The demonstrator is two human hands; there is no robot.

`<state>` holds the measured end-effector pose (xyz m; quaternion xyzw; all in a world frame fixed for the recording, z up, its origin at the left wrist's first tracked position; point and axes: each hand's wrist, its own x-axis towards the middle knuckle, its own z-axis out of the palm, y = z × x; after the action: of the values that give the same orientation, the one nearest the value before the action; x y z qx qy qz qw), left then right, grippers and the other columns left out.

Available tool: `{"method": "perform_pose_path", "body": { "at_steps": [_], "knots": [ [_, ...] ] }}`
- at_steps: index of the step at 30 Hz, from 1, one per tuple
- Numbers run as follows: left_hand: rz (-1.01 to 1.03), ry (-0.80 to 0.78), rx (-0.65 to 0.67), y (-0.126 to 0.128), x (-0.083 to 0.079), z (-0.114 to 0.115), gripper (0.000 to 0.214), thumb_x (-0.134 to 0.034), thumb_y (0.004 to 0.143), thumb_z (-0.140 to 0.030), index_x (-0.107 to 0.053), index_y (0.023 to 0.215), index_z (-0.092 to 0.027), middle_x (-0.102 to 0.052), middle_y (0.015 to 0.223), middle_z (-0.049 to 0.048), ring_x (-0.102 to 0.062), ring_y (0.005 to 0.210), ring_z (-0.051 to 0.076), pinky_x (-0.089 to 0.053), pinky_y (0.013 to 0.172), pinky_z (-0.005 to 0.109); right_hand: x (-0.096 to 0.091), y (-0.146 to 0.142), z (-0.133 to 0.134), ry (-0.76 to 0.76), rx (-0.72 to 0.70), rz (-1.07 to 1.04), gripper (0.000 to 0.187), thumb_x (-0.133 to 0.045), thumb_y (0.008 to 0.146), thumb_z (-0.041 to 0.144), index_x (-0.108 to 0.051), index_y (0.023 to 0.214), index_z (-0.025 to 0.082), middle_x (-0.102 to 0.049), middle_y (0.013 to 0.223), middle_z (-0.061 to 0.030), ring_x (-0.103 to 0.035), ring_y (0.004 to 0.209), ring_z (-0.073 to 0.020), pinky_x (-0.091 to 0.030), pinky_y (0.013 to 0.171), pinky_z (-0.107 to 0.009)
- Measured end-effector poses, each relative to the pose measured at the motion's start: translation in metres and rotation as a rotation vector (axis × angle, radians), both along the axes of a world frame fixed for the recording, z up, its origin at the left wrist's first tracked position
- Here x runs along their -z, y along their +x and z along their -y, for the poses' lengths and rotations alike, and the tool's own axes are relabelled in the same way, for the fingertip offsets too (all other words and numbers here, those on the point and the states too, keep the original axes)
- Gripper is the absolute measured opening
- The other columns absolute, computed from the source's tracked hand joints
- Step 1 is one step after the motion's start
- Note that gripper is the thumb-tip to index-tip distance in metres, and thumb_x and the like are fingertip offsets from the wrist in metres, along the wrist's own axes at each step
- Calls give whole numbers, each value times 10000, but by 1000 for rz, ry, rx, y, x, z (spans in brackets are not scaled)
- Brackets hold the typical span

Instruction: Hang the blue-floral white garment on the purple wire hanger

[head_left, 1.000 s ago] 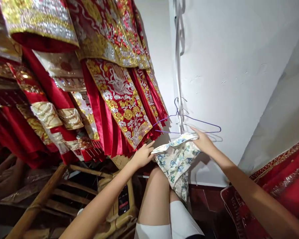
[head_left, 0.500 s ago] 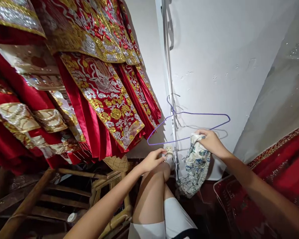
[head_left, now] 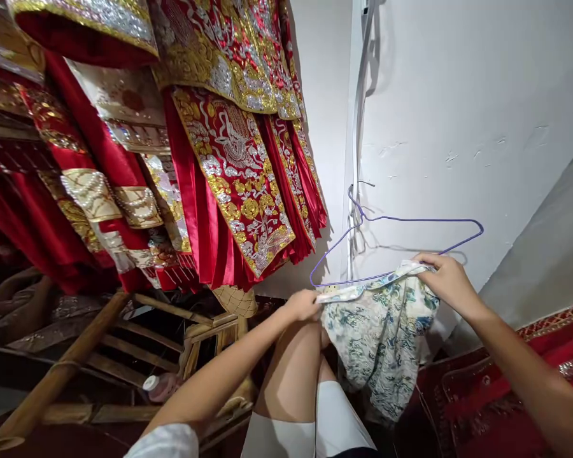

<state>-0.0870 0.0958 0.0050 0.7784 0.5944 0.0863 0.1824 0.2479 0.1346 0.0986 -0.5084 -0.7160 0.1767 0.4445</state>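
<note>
A blue-and-white floral garment (head_left: 382,331) hangs spread between my two hands in front of the white wall. My left hand (head_left: 303,305) pinches its left top edge. My right hand (head_left: 446,280) is closed on its right top edge and sits against the lower bar of a purple wire hanger (head_left: 401,219). The hanger hangs by its hook near the wall corner, just above the garment. My bare knees (head_left: 296,369) show below the cloth.
Red robes with gold and silver embroidery (head_left: 229,152) hang thickly at the left. A bamboo chair frame (head_left: 138,356) stands below them. More red embroidered cloth (head_left: 516,388) lies at the lower right. A white cable conduit (head_left: 358,127) runs down the wall corner.
My left hand has taken hold of the garment's left edge again, and the cloth, bunched in my right hand half a second ago, is now stretched wide under the hanger.
</note>
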Motion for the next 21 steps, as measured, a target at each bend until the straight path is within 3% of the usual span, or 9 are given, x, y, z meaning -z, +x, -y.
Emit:
{"method": "perform_pose_path", "body": {
  "at_steps": [4, 8, 12, 15, 17, 21],
  "knots": [
    [5, 208, -24, -39, -50, 1, 345, -348, 974, -250, -669, 1079, -176, -717, 1160, 124, -632, 1064, 281, -482, 963, 412, -2, -9, -1, 58, 74, 40, 207, -533, 666, 368, -669, 646, 214, -658, 622, -35, -586, 630, -227, -373, 571, -298],
    [-68, 427, 186, -50, -82, 9, 347, -363, 924, -168, -703, 990, -176, -692, 1280, 97, -590, 1138, 271, -442, 1058, 431, 5, -12, -2, 84, 86, 62, 190, -533, 680, 328, -683, 697, 215, -686, 671, -36, -564, 607, -208, -374, 566, -288],
    [-270, 389, 222, -52, -81, 23, 263, -504, 882, -226, -743, 977, -171, -735, 1197, 111, -609, 1122, 313, -488, 1002, 469, 16, -15, -3, 36, 63, 70, 204, -524, 695, 304, -696, 761, 216, -672, 662, -21, -532, 559, -183, -357, 535, -271],
    [-322, 321, 212, -56, -71, 32, 300, -573, 911, -385, -752, 1038, -180, -686, 1338, 108, -581, 1240, 350, -498, 1023, 490, 21, -22, -1, -24, 33, 97, 254, -503, 702, 303, -712, 818, 218, -670, 667, -11, -545, 580, -189, -364, 537, -267],
    [-318, 307, 174, -59, -67, 35, 343, -539, 951, -447, -759, 994, -187, -644, 1411, 101, -544, 1322, 352, -481, 1075, 487, 22, -26, 1, -35, 8, 101, 259, -488, 711, 302, -712, 812, 218, -657, 650, -6, -543, 584, -189, -367, 534, -266],
    [-238, 458, 86, -60, -71, 34, 343, -423, 1016, -355, -710, 1070, -176, -541, 1523, 112, -391, 1482, 316, -394, 1187, 503, 21, -26, 6, -10, -10, 78, 204, -503, 743, 309, -683, 723, 213, -586, 554, 7, -481, 517, -167, -326, 490, -259]
  ]
}}
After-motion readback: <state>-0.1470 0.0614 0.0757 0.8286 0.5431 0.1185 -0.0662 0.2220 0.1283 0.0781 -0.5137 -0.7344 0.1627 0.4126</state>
